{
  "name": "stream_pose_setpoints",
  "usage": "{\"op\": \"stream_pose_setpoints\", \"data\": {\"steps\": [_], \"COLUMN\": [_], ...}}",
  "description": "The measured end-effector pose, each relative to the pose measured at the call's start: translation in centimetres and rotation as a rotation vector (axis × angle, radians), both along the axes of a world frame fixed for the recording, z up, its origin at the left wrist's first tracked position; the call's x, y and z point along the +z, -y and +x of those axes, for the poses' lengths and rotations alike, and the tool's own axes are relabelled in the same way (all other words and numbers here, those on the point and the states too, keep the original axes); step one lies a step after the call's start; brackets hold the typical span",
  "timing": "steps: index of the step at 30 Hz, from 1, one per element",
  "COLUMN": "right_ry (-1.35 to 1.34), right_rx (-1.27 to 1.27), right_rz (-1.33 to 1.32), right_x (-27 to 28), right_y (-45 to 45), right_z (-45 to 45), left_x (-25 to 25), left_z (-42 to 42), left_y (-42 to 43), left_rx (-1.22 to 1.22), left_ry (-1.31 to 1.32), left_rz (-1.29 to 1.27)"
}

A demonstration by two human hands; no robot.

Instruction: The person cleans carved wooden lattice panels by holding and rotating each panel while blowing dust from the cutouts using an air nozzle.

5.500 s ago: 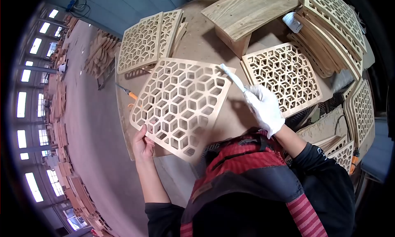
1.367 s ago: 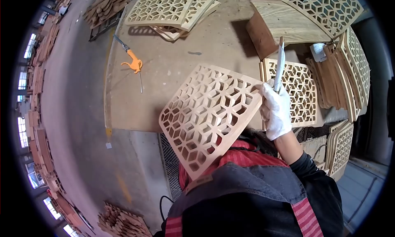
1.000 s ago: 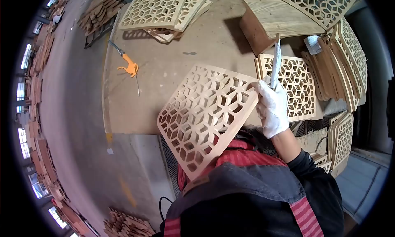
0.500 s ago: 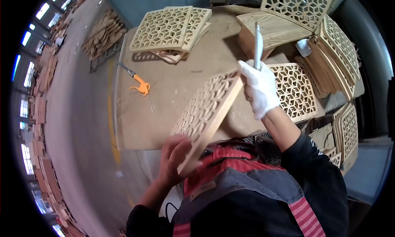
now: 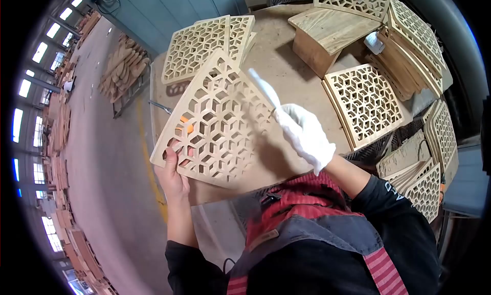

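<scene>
A wooden lattice panel (image 5: pixel 214 122) with a cube-pattern cutout is held up at a slant over the table. My bare left hand (image 5: pixel 175 176) grips its lower left corner, thumb on the near face and fingers showing through the holes. My right hand (image 5: pixel 305 136), in a white glove, is closed around a slim silver-grey pen-shaped tool (image 5: pixel 265 88). The tool is blurred and points up and left, near the panel's right edge; I cannot tell whether it touches. Partly hidden behind the panel lies an orange air blow gun (image 5: pixel 187 125).
Lattice panels (image 5: pixel 197 44) are stacked at the table's back left, and more (image 5: pixel 364 105) lie at the right. A wooden block (image 5: pixel 332 34) stands at the back. Several panels lean at the far right (image 5: pixel 441 136). The table (image 5: pixel 266 34) ends at my apron.
The panel has turned from edge-on to face me and moved left and up. My left hand moved left with it. My right hand came off the panel's edge and lowered, tilting the tool left.
</scene>
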State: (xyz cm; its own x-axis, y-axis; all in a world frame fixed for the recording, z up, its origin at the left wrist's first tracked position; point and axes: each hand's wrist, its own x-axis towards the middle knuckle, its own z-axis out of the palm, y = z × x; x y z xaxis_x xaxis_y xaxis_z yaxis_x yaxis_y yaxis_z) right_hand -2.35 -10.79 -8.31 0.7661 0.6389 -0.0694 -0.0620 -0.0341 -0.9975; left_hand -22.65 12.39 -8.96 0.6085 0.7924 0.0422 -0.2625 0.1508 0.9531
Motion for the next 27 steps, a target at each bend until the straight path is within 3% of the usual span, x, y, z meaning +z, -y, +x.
{"op": "stream_pose_setpoints", "data": {"steps": [3,5,7,10,13,15,17,18,19,21,22,23,25,26,27], "right_ry": [0.108,0.106,0.020,0.321,0.421,0.147,0.382,0.229,0.322,0.132,0.212,0.111,0.085,0.257,0.226], "right_rx": [0.195,0.266,0.295,0.297,0.238,0.205,0.171,0.127,0.090,0.002,-0.032,-0.052,-0.112,-0.142,-0.182], "right_rz": [0.208,0.122,-0.140,-0.232,-0.127,-0.125,-0.161,-0.221,-0.226,-0.207,-0.140,-0.222,-0.289,-0.320,-0.281], "right_x": [-2.4,-2.0,0.8,-0.6,-1.3,-1.2,-2.2,-2.1,-2.6,-3.2,-4.8,-5.1,-4.6,-5.5,-6.2], "right_y": [0.5,0.6,1.0,1.7,2.9,3.5,4.7,4.9,5.5,6.2,6.6,7.4,8.3,9.0,9.3], "right_z": [0.4,0.8,1.3,3.6,5.7,6.8,8.3,8.8,9.3,10.2,10.8,11.4,12.0,12.3,12.4], "left_x": [-0.1,0.5,0.6,1.2,1.3,1.4,1.7,1.9,2.0,2.0,1.5,0.7,-0.7,-1.4,-1.9], "left_z": [-0.5,-0.5,-0.7,-0.1,0.7,1.0,1.8,2.6,2.8,3.6,3.5,3.5,3.9,3.9,4.3], "left_y": [0.0,1.2,1.7,2.5,2.9,2.8,3.0,3.2,3.1,3.1,2.8,2.5,2.4,2.5,2.9], "left_rx": [0.005,0.042,0.038,-0.001,-0.005,0.029,0.093,0.119,0.147,0.233,0.218,0.198,0.182,0.188,0.176], "left_ry": [0.035,0.054,0.032,0.054,0.097,0.101,0.127,0.147,0.131,0.051,0.043,0.036,0.037,0.012,-0.015], "left_rz": [-0.069,-0.078,-0.036,-0.004,-0.051,-0.169,-0.330,-0.381,-0.441,-0.488,-0.531,-0.572,-0.605,-0.562,-0.524]}}
